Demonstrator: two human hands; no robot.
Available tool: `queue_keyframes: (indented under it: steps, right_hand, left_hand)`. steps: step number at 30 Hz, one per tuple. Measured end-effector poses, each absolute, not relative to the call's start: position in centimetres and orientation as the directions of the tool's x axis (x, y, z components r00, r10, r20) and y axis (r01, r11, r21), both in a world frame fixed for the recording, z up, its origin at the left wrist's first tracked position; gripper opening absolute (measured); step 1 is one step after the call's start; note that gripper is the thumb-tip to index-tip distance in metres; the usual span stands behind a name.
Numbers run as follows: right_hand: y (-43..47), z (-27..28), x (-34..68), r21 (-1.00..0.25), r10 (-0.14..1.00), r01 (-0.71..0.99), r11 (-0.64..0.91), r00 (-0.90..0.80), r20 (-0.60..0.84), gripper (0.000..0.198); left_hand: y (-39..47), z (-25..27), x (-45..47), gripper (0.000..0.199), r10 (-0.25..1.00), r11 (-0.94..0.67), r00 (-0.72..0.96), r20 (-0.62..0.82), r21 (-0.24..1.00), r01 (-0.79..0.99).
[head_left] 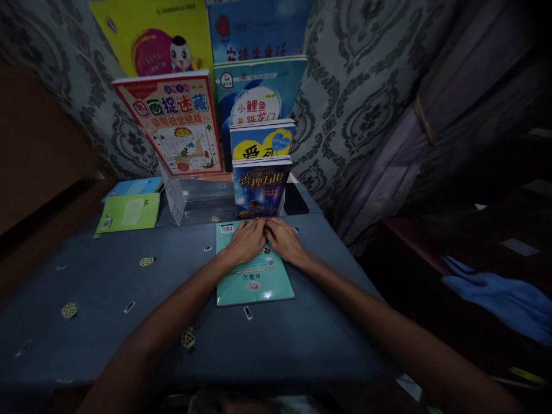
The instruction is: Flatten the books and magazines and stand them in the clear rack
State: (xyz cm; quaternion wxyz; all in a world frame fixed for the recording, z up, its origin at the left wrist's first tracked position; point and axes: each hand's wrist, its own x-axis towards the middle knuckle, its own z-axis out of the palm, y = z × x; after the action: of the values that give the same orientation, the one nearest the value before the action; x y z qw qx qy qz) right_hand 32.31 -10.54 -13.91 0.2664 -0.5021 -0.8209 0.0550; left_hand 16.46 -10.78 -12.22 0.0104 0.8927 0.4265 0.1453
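A teal book [269,290] lies flat on the table, its back cover up and its print upside down to me. My left hand [246,242] rests palm down on its upper part, fingers stretched forward. From the other side my right hand [284,240] lies over the book's upper right edge. The fingertips of both hands meet near the book's far edge; what lies under them is hidden. Just beyond them a dark blue book [261,187] stands upright, its title upside down, at the right of a clear acrylic rack [175,201].
More books stand in the rack: a yellow-blue one [282,144], a blue carp book [259,95], a red-bordered picture book [183,132]. At left lies a green booklet [129,213]. A black phone [296,198] lies right of the rack. Blue cloth [495,296] hangs at far right.
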Motion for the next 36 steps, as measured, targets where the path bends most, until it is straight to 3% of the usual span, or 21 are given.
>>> queue_keyframes:
  steps: [7, 17, 27, 32, 36]
  right_hand:
    - [-9.5, -14.9, 32.4, -0.422, 0.85, 0.754, 0.504, -0.344, 0.399, 0.04]
    - [-9.6, -15.2, 32.8, -0.457, 0.849, 0.737, 0.498, -0.305, 0.432, 0.037]
    - [-9.8, -14.8, 32.8, -0.397, 0.865, 0.791, 0.466, -0.313, 0.392, 0.038]
    - [-10.7, -13.4, 30.4, -0.237, 0.812, 0.797, 0.556, -0.46, 0.359, 0.037]
    - [-11.2, -12.9, 26.5, -0.274, 0.701, 0.645, 0.713, -0.654, 0.285, 0.044]
  left_hand:
    - [-10.6, -12.6, 16.1, 0.046, 0.794, -0.597, 0.549, 0.262, 0.163, 0.786]
    - [-11.7, -12.3, 11.8, 0.048, 0.85, -0.521, 0.481, 0.215, 0.203, 0.829]
    - [-12.8, -12.4, 7.1, 0.05, 0.93, -0.364, 0.318, 0.186, 0.328, 0.872]
    - [-12.7, -12.7, 7.3, 0.05, 0.923, -0.376, 0.322, 0.21, 0.315, 0.872]
    - [-12.6, -13.0, 7.2, 0.05, 0.914, -0.391, 0.328, 0.239, 0.305, 0.869]
